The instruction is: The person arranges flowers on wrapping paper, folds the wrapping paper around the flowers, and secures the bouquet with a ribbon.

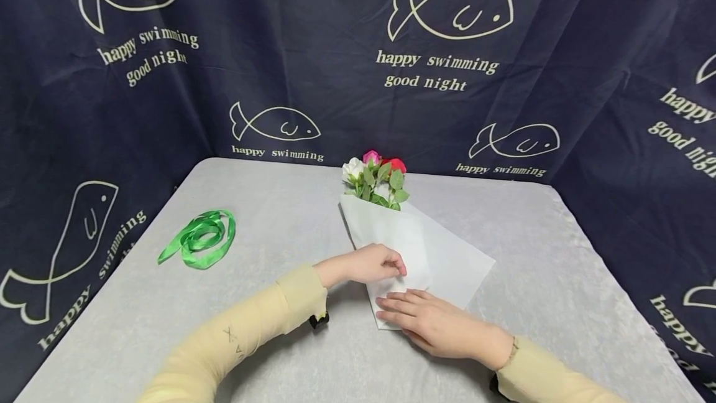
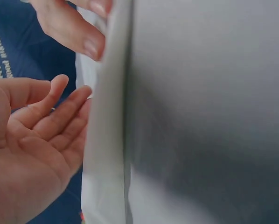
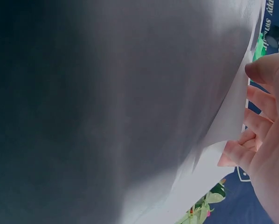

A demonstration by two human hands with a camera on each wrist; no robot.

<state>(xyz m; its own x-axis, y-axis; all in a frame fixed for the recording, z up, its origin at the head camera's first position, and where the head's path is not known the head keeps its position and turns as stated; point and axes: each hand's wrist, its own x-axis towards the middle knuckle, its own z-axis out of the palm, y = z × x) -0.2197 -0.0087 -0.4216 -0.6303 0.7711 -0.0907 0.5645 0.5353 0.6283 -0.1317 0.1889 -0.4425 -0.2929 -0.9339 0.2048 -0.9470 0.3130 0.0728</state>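
Observation:
White wrapping paper [image 1: 399,241] lies folded around a bunch of artificial roses [image 1: 377,179] in white, pink and red with green leaves; their stems are hidden inside it. My left hand [image 1: 377,263] is over the folded paper, its fingertips against the surface in the left wrist view, with nothing pinched between thumb and fingers. Lower down, my right hand [image 1: 433,322] lies on the narrow end of the wrap, its fingers fairly straight and spread over the paper.
A loose coil of green ribbon [image 1: 204,238] rests on the left part of the grey cloth-covered table [image 1: 279,216]. A dark blue curtain [image 1: 347,79] with fish drawings hangs behind and along both sides. One paper corner [image 1: 481,263] spreads out to the right.

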